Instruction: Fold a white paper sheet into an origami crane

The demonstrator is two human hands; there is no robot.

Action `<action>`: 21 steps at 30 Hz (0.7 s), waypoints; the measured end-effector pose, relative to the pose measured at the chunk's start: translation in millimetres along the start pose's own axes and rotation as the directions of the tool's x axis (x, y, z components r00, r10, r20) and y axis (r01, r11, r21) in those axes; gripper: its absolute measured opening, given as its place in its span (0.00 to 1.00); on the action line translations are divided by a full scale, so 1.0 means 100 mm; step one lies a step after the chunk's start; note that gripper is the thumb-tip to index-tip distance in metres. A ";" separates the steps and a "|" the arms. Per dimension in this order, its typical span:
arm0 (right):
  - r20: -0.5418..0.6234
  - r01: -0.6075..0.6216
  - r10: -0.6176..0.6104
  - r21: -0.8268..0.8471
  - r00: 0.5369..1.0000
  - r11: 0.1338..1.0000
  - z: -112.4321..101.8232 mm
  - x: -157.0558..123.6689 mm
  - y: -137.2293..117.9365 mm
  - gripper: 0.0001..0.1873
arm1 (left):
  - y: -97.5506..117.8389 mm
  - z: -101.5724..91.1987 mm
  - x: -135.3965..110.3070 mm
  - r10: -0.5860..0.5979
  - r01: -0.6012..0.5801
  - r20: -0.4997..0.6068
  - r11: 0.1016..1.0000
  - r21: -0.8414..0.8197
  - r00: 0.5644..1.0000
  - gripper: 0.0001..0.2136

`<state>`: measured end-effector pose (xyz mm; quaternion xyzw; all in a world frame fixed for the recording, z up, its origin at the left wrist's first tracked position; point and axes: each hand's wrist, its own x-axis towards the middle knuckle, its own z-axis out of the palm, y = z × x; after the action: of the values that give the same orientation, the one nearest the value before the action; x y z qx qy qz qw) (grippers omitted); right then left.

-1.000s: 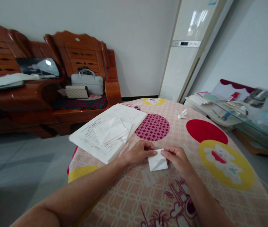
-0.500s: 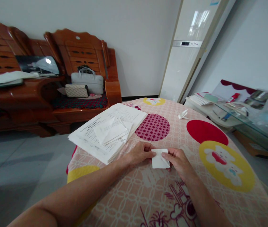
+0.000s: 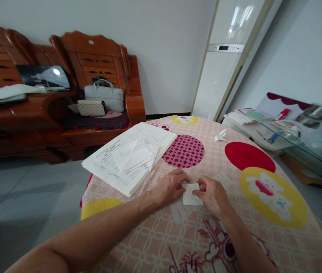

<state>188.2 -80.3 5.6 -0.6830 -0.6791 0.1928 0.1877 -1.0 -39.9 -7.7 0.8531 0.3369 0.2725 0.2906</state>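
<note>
A small folded square of white paper (image 3: 191,195) lies low over the tablecloth between my two hands. My left hand (image 3: 173,185) is at its left edge, with thumb and fingers closed on the paper. From the right, my right hand (image 3: 210,192) pinches the paper's right side between thumb and bent fingers. The undersides of the fingers are hidden. Beyond my right hand, a small folded paper figure (image 3: 220,135) stands near the table's far edge.
A stack of printed sheets (image 3: 112,165) lies left of my hands, with loose folded paper (image 3: 134,154) on top. The round table has a patterned cloth (image 3: 149,235). A glass-topped stand (image 3: 300,138) with clutter is at right; wooden chairs (image 3: 98,57) stand behind.
My right fingers have curled in more over the paper's right side. My left fingers have shifted slightly at the left edge. The square sits a little lower in view.
</note>
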 end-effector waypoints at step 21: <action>0.171 0.302 -0.322 0.129 0.931 0.944 0.03 -0.08 0.05 0.11 | 0.00 -0.24 -0.03 0.220 -0.243 0.355 0.970 0.021 0.909 0.16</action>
<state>190.8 -88.5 0.5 -0.5345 -0.7831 0.2587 0.1847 -18.8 -35.3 7.8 0.9308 0.1850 0.1379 0.2836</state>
